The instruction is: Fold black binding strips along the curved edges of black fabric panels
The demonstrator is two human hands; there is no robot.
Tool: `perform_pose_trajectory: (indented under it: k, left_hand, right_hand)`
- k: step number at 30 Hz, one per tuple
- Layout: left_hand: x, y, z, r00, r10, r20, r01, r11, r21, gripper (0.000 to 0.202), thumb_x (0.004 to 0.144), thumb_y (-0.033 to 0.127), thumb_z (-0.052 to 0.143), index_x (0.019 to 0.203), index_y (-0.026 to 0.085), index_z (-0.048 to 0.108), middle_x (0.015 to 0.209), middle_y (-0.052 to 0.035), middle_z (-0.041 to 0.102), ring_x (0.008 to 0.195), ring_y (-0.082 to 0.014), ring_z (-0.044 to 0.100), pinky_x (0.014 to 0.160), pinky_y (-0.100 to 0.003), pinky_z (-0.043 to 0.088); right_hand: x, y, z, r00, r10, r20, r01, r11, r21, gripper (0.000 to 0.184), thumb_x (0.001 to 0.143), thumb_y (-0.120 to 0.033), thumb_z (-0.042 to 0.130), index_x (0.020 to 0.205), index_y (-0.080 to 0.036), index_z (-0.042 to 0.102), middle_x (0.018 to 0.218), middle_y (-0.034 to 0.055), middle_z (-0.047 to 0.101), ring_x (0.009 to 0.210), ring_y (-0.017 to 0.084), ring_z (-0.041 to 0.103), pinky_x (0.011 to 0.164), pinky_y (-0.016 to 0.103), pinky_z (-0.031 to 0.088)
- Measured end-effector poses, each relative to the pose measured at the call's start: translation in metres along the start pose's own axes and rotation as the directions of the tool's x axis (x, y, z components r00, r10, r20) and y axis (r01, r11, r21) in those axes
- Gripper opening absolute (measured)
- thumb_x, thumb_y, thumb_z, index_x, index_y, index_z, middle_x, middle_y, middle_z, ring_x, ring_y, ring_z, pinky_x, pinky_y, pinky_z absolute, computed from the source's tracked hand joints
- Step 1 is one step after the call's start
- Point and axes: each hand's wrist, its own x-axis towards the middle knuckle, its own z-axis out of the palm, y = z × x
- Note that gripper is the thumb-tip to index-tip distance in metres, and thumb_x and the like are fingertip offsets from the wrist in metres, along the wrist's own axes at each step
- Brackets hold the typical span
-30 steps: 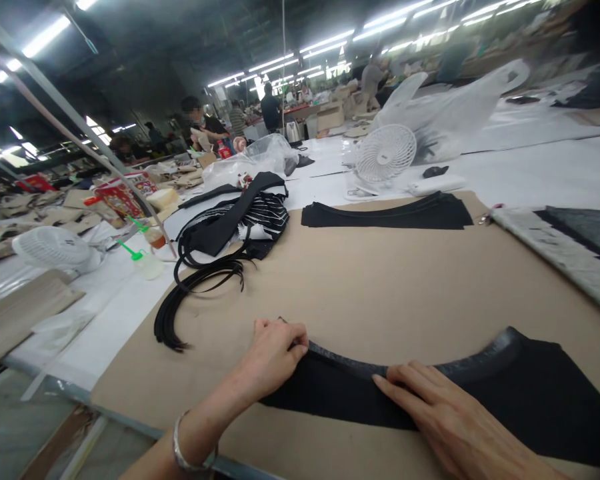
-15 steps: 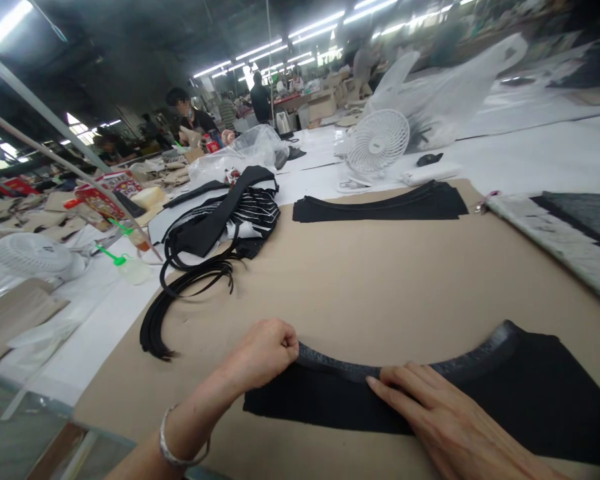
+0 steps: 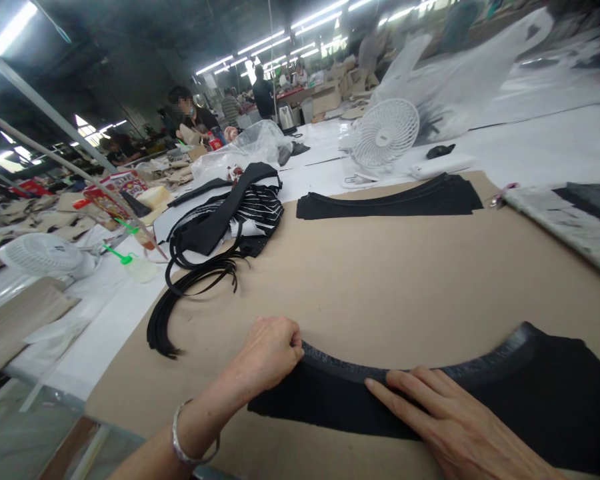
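A black fabric panel (image 3: 340,407) with a curved upper edge lies on brown paper (image 3: 380,280) in front of me. Along that curve runs a dark grey, shiny strip (image 3: 500,360). My left hand (image 3: 275,353), with a silver bangle on its wrist, is closed in a pinch on the strip's left end at the panel's corner. My right hand (image 3: 440,407) lies flat over the middle of the panel, its fingers stretched out and touching the strip's lower edge.
Further back on the paper sits a stack of curved black pieces (image 3: 390,198). To the left are a bundle of black strips (image 3: 165,320) and striped cloth (image 3: 260,210). A white fan (image 3: 386,137), a plastic bag (image 3: 475,87) and a green-tipped bottle (image 3: 139,268) stand beyond. A co-worker (image 3: 197,120) is far off.
The whole view has shifted slightly, so things appear a little further right. Both hands keep nearly the same places on the panel and strip.
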Motion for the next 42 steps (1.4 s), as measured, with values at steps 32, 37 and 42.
perform_pose_trajectory:
  k: [32, 37, 42]
  left_hand:
    - [-0.013, -0.014, -0.007, 0.991, 0.109, -0.075, -0.117, 0.986, -0.116, 0.008, 0.077, 0.018, 0.053, 0.073, 0.021, 0.059, 0.077, 0.0007, 0.065, 0.076, -0.0160, 0.058, 0.063, -0.025, 0.034]
    - [-0.013, -0.019, -0.006, 0.993, 0.117, -0.027, -0.119, 0.982, -0.149, 0.006, 0.077, 0.021, 0.052, 0.072, 0.020, 0.055, 0.073, 0.0017, 0.062, 0.073, -0.0151, 0.055, 0.061, -0.025, 0.033]
    - [-0.014, -0.020, -0.009, 0.993, 0.116, 0.027, -0.111, 0.983, -0.147, 0.008, 0.079, 0.025, 0.052, 0.072, 0.020, 0.053, 0.072, 0.0023, 0.060, 0.069, -0.0142, 0.053, 0.059, -0.024, 0.031]
  right_hand:
    - [0.035, -0.018, 0.030, 0.998, -0.070, -0.005, 0.070, 0.997, 0.033, 0.069, 0.071, 0.009, 0.029, 0.132, -0.017, 0.049, 0.119, 0.0077, 0.060, 0.103, 0.020, 0.060, 0.084, 0.035, 0.055]
    - [0.033, -0.017, 0.031, 0.996, -0.089, -0.004, 0.089, 0.996, 0.030, 0.067, 0.071, 0.011, 0.028, 0.128, -0.016, 0.053, 0.116, 0.0086, 0.062, 0.101, 0.020, 0.061, 0.083, 0.034, 0.055]
    - [0.028, -0.017, 0.037, 0.997, -0.067, -0.034, 0.068, 0.998, 0.014, 0.069, 0.073, 0.010, 0.029, 0.133, -0.017, 0.049, 0.123, 0.0083, 0.058, 0.110, 0.020, 0.057, 0.088, 0.035, 0.054]
